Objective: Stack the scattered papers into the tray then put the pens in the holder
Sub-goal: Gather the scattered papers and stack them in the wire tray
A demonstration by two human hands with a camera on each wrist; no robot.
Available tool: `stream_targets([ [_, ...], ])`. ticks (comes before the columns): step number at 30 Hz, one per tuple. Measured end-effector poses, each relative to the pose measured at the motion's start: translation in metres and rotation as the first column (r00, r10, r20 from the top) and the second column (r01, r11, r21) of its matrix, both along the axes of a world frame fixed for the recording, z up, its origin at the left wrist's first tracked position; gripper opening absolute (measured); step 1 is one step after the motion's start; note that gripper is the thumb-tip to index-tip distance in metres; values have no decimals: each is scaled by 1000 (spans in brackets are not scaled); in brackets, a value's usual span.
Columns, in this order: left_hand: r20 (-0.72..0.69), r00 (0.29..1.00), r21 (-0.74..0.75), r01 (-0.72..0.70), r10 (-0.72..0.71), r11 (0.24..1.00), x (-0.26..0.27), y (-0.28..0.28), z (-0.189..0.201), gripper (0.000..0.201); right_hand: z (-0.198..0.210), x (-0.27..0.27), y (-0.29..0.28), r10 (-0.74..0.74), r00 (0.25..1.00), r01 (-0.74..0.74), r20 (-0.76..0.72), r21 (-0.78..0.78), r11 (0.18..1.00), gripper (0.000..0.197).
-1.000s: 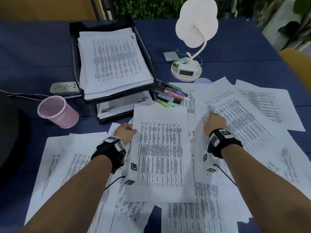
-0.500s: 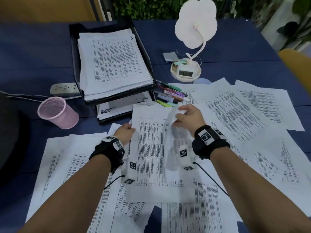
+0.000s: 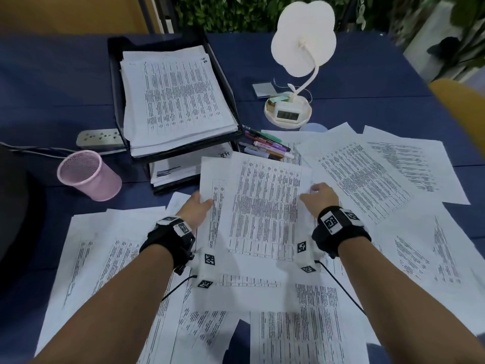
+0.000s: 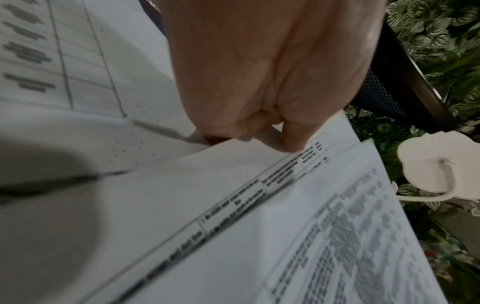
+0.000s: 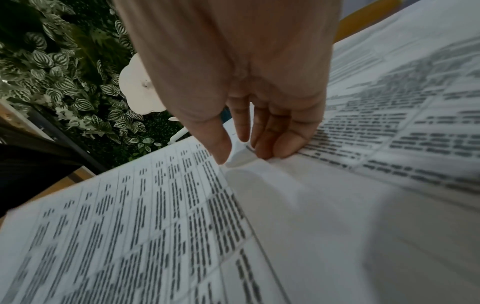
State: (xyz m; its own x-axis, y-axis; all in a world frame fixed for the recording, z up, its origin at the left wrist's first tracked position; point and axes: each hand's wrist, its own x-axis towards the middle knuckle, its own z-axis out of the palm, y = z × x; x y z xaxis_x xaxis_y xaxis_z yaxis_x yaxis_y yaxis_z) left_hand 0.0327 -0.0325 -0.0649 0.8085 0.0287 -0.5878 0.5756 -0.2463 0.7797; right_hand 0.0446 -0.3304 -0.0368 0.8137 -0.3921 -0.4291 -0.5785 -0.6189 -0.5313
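Right hand [image 3: 319, 197] has swung a second sheet [image 3: 265, 206] onto the left hand [image 3: 195, 210]'s one, both pinching; tray [image 3: 115, 82] part-filled, many papers [image 3: 367, 177] (and pens [image 3: 267, 149]) remain on the worktop.

Matt white paper sheets [image 3: 265, 206] on dark blue cloth [image 3: 52, 74] — pink mesh holder [image 3: 88, 177], glossy black tray [image 3: 113, 82].

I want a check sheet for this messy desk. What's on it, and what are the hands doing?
Surface: blue table, mostly under loose papers.
Job's things: tray holding a stack; pens lying beside it; pink holder, no pens seen inside.
Clutter: lamp, clock, power strip.
Hands: left hand pinches a sheet's edge; right hand lays another sheet on top.
Cables: cord from strip.
Surroundings: plants, yellow chair.
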Motion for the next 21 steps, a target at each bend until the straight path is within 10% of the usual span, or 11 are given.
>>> stream_targets([
  [6, -14, 999, 23, -34, 34, 999, -4, -10, 8, 62, -7, 2, 22, -16, 1000, 10, 16, 318, 948, 35],
  [12, -1, 995, 234, 100, -103, 967, 3, -4, 3, 50, -5, 13, 6, 91, 994, -72, 68, -242, 968, 33],
  [21, -32, 988, 257, 153, -150, 954, 8, -1, -2, 53, -4, 41, 0, 276, 909, -376, -313, -327, 867, 66],
])
